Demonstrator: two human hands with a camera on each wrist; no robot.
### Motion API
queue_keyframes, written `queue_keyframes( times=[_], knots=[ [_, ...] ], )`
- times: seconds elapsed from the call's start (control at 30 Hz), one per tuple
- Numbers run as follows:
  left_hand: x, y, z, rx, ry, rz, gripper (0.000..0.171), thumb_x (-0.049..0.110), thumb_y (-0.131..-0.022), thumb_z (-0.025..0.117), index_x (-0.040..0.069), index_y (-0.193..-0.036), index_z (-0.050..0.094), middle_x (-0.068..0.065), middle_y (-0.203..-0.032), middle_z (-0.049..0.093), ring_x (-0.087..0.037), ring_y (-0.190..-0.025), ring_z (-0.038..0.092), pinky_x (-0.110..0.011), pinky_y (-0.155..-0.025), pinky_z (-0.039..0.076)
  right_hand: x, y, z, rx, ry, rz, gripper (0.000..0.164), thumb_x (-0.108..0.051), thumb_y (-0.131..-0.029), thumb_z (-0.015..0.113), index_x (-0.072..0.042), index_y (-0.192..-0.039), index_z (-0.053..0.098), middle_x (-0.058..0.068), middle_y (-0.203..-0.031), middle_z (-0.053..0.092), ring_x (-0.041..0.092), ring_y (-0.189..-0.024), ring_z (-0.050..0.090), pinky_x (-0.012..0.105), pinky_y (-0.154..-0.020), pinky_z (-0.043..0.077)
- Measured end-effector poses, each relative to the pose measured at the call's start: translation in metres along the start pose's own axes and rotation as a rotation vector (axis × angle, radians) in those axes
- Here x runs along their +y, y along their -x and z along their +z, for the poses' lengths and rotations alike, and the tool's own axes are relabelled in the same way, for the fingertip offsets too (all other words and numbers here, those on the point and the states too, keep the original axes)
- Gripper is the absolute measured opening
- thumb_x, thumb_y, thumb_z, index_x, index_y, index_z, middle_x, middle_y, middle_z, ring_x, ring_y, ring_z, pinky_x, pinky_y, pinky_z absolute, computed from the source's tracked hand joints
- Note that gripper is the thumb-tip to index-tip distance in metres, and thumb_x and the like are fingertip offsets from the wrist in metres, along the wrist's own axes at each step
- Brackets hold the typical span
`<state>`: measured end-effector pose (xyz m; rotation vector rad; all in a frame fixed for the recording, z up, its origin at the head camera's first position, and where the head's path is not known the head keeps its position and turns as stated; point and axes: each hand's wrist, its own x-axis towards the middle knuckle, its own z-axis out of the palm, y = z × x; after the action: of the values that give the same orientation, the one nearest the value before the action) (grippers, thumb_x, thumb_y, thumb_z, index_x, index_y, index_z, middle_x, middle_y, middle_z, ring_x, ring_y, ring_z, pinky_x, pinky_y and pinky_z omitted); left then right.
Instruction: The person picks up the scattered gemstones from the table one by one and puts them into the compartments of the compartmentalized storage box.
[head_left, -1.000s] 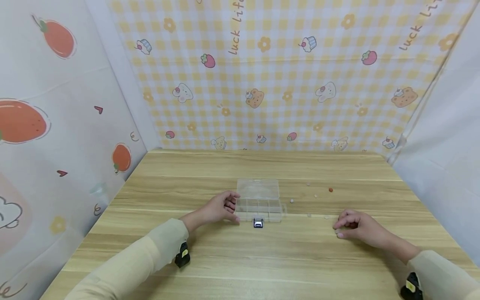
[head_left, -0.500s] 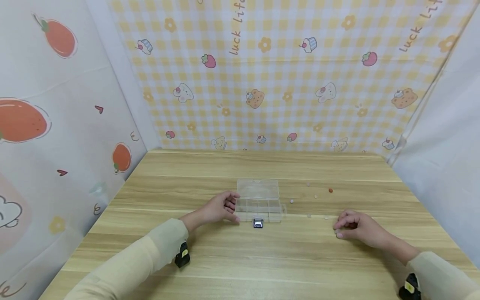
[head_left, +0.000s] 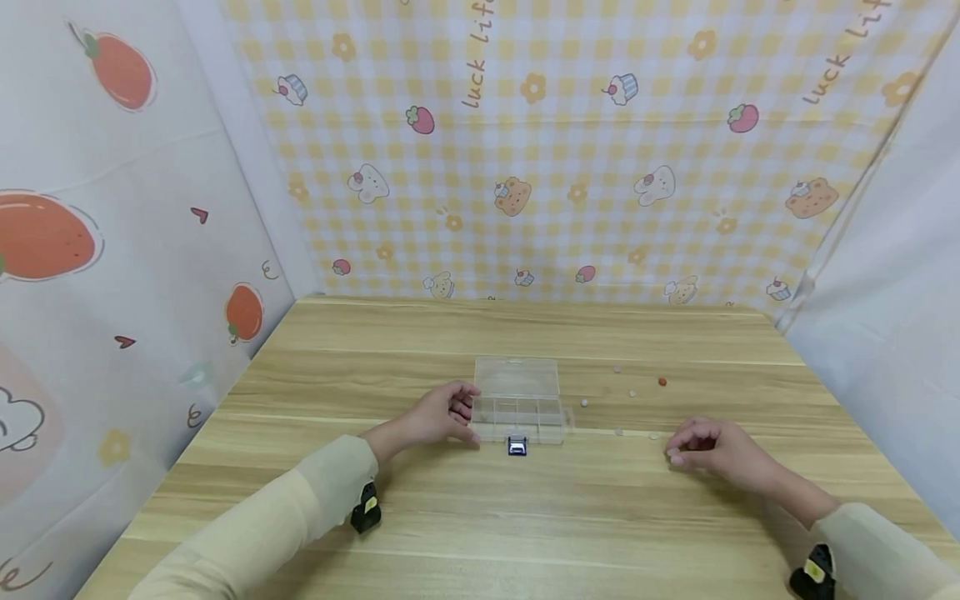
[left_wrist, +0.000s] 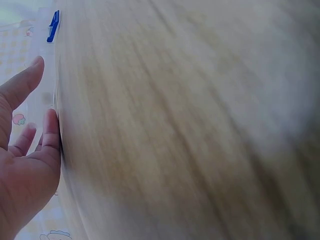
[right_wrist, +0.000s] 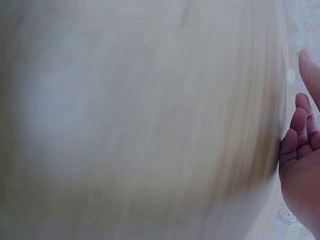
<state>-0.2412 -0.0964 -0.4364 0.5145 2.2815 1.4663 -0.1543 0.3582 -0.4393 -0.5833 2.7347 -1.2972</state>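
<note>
A clear plastic compartment box (head_left: 517, 419) lies on the table with its lid (head_left: 517, 378) folded back. My left hand (head_left: 441, 413) holds the box's left end, thumb at the front corner and forefinger near the hinge. The box's blue clasp (left_wrist: 53, 27) shows in the left wrist view. To the right, my right hand (head_left: 722, 454) is low over the table, thumb and forefinger together at a small pale round piece (right_wrist: 291, 76). It seems pinched between them; its kind is too small to tell. Several small pale pieces (head_left: 585, 403) and one red-brown piece (head_left: 662, 382) lie between box and hand.
The wood-grain table (head_left: 480, 525) ends at a checked, patterned cloth (head_left: 547, 167) hanging behind it. A printed cloth (head_left: 172, 208) hangs on the left and a white one (head_left: 892, 275) on the right. Both forearms reach in from the front.
My right hand's fingertips have risen slightly, with the pale piece at them. The left hand and box have stayed in place, and the view has shifted a little.
</note>
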Motion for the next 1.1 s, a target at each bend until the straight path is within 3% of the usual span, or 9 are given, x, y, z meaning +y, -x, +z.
queue_keyframes(
  times=[0.5,0.73,1.1],
  knots=[
    [0.001,-0.002,0.0,-0.018,0.003,0.018,0.071,-0.002,-0.067,0.087,-0.003,-0.128,0.051,-0.011,-0.105,0.055,-0.021,-0.092,0.053,-0.029,-0.079,0.051,-0.013,-0.017,0.005,0.076,0.006,0.12,0.021,-0.021,-0.083,0.078,-0.009,-0.099,0.073,0.004,-0.093,0.063,0.016,-0.079,0.054,0.026,-0.066,0.047],
    [0.0,-0.003,0.0,-0.018,-0.001,0.023,0.071,-0.003,-0.066,0.087,-0.003,-0.128,0.051,-0.011,-0.104,0.055,-0.02,-0.091,0.054,-0.03,-0.079,0.051,-0.019,-0.031,0.007,0.087,0.002,0.109,0.023,-0.023,-0.084,0.077,-0.007,-0.1,0.073,0.004,-0.094,0.064,0.017,-0.08,0.054,0.026,-0.067,0.047],
    [0.0,-0.001,-0.002,-0.021,0.013,0.023,0.072,-0.004,-0.066,0.087,-0.003,-0.128,0.051,-0.011,-0.104,0.053,-0.02,-0.089,0.053,-0.03,-0.077,0.051,-0.036,-0.06,0.015,0.049,-0.118,0.108,0.028,-0.023,-0.084,0.077,-0.003,-0.103,0.071,0.01,-0.091,0.059,0.018,-0.072,0.048,0.027,-0.057,0.044]
  ],
)
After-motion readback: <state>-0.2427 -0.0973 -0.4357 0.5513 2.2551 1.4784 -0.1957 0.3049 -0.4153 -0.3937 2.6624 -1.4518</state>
